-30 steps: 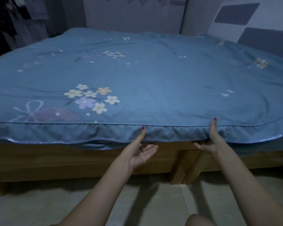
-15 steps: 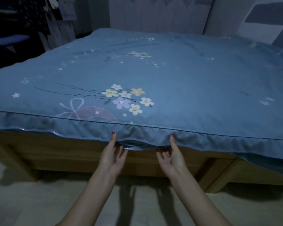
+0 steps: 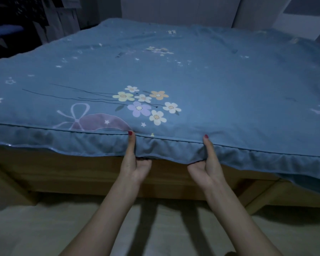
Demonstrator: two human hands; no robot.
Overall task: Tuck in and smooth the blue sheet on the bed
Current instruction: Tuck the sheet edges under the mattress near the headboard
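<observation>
I see the blue sheet (image 3: 192, 80) (flowers, stars, a pink bow) lying mostly smooth over the bed (image 3: 92, 174). My left hand (image 3: 135, 163) and right hand (image 3: 207, 167) each pinch its hanging front edge.

No legible text, labels, brands, numbers or signs found; the blue sheet (image 3: 192, 80) carries printed flowers and stars only.

Your blue cotton bed sheet (image 3: 211, 85) carries white stars, a cream, orange, lilac and white flower cluster (image 3: 144, 104) and a pink-mauve bow near its front edge. Red-painted nails. Honey-brown wooden bed frame (image 3: 44, 174), beige floor (image 3: 26, 228).
</observation>
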